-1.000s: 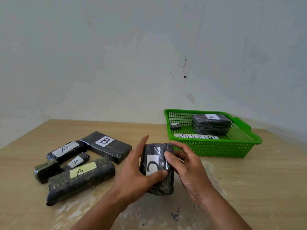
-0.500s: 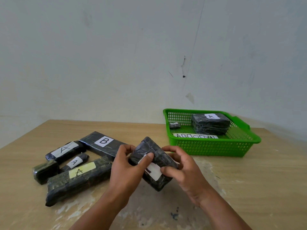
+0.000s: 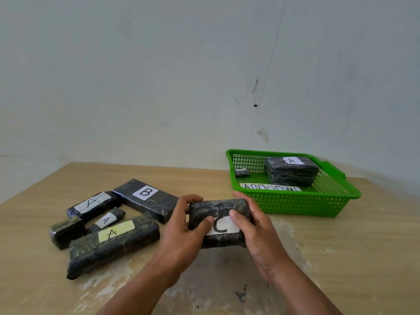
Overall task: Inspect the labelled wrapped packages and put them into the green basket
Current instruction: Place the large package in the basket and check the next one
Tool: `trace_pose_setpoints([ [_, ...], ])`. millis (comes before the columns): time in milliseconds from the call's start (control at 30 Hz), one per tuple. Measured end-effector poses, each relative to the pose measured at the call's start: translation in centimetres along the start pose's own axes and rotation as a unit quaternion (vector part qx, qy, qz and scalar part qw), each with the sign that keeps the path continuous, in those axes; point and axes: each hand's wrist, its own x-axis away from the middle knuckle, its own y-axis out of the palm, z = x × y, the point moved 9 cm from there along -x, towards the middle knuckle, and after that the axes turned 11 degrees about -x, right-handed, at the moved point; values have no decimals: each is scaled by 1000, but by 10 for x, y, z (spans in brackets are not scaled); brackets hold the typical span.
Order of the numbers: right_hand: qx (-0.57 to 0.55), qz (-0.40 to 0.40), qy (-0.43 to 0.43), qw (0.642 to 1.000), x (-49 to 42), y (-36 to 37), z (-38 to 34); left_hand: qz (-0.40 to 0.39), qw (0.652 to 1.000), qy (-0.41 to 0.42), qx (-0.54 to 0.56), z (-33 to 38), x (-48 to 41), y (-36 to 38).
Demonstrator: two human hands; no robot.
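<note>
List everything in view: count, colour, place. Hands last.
C package: 1, black, white label, between both hands.
B package: 1, black, on table, left of hands.
A packages on table: 3, black, two white labels, one yellow, left cluster.
Package showing no label: 1, dark green-black, cluster's far left.
Basket: 1, green, table's right rear.
A package in basket: 1, black, right side.
Small package: 1, black, basket's left.
Paper strip: 1, white, handwritten, basket's front.
Table: 1, light wood.
Wall: 1, pale grey.
Left hand: 1, grips C package's left end.
Right hand: 1, grips its right end.
</note>
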Motion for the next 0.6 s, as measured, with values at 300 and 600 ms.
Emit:
trace_pose_setpoints([
  [300, 6, -16, 8, 1000, 1, 3, 3, -18, 1000, 21, 7, 4, 2, 6],
  [600, -12, -34, 25, 999, -3, 2, 12, -38, 999, 1, 24, -2, 0, 4],
])
